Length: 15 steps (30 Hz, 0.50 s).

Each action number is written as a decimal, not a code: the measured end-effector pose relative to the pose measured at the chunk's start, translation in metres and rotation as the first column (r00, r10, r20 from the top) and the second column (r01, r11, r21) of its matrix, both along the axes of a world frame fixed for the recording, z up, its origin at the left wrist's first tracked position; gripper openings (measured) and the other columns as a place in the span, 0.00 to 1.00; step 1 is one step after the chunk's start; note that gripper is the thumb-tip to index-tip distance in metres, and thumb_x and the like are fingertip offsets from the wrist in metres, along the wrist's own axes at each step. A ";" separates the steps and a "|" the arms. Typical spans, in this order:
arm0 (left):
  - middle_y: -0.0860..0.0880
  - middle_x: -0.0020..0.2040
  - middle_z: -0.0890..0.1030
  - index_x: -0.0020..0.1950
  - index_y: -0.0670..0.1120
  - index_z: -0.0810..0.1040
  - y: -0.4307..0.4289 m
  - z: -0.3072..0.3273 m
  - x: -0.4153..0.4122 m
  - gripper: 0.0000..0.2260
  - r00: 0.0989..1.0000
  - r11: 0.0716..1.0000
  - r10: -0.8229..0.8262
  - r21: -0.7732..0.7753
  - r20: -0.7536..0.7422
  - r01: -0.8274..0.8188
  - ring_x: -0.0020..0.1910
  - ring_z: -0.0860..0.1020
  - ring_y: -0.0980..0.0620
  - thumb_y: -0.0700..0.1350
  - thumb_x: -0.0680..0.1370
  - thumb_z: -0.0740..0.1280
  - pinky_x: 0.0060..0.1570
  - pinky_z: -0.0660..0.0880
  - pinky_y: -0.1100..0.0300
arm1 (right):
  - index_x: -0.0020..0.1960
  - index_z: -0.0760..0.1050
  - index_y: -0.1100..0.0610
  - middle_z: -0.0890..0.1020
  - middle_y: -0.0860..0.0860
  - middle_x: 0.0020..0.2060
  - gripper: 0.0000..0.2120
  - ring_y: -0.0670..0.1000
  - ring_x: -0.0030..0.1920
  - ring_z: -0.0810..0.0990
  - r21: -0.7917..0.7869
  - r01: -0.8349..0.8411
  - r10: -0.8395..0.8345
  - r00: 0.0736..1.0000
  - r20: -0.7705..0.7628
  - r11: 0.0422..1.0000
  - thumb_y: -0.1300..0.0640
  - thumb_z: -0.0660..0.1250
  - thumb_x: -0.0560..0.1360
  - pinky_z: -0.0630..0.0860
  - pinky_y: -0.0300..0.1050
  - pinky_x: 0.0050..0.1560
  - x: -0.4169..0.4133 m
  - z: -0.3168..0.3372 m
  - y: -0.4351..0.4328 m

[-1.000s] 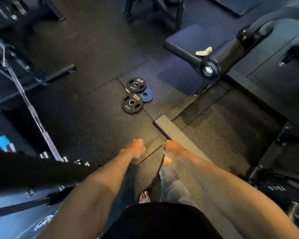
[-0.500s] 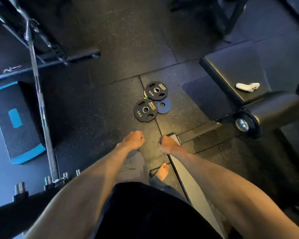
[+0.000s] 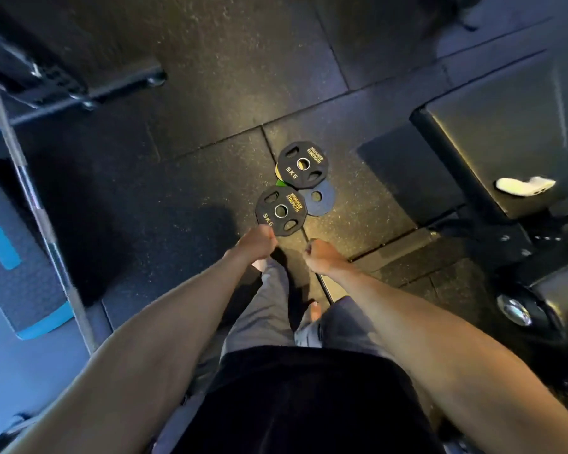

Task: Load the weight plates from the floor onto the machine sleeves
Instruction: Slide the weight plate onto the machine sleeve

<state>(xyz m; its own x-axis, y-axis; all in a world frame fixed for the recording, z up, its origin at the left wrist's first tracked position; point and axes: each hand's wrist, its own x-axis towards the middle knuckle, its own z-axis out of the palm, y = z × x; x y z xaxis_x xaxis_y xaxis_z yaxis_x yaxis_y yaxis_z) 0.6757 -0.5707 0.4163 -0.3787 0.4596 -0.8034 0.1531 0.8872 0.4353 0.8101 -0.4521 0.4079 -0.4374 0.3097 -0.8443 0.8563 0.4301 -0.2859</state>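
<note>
Two black 5KG plates (image 3: 281,211) overlap a blue disc (image 3: 320,201); my left hand (image 3: 258,242) now reaches one rim, grip unclear, right hand (image 3: 322,257) fisted, empty.

Left hand (image 3: 257,243), right hand (image 3: 320,257), both fisted.
</note>
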 end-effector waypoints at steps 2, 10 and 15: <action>0.34 0.53 0.82 0.54 0.36 0.77 0.017 -0.015 -0.023 0.10 0.999 0.999 -0.035 -0.018 -0.008 0.035 0.53 0.81 0.37 0.41 0.79 0.61 0.52 0.78 0.47 | 0.52 0.77 0.61 0.82 0.62 0.55 0.12 0.61 0.56 0.81 0.001 0.053 -0.053 0.998 -0.015 0.999 0.55 0.59 0.80 0.76 0.47 0.51 -0.023 -0.010 0.011; 0.36 0.55 0.82 0.55 0.37 0.79 0.070 -0.138 -0.080 0.10 0.997 0.992 -0.079 -0.099 0.025 0.081 0.56 0.81 0.39 0.41 0.79 0.63 0.52 0.76 0.52 | 0.37 0.73 0.53 0.85 0.59 0.47 0.08 0.62 0.50 0.84 -0.114 0.324 -0.319 0.946 0.064 0.939 0.55 0.62 0.74 0.81 0.56 0.53 -0.078 -0.147 0.046; 0.37 0.52 0.83 0.52 0.38 0.80 0.102 -0.265 -0.100 0.10 0.998 0.986 -0.055 -0.160 0.013 0.057 0.54 0.82 0.39 0.42 0.79 0.62 0.54 0.77 0.50 | 0.44 0.74 0.66 0.80 0.68 0.45 0.07 0.57 0.37 0.80 -0.177 0.642 -0.612 0.765 0.199 0.745 0.65 0.59 0.79 0.79 0.46 0.35 -0.092 -0.249 0.059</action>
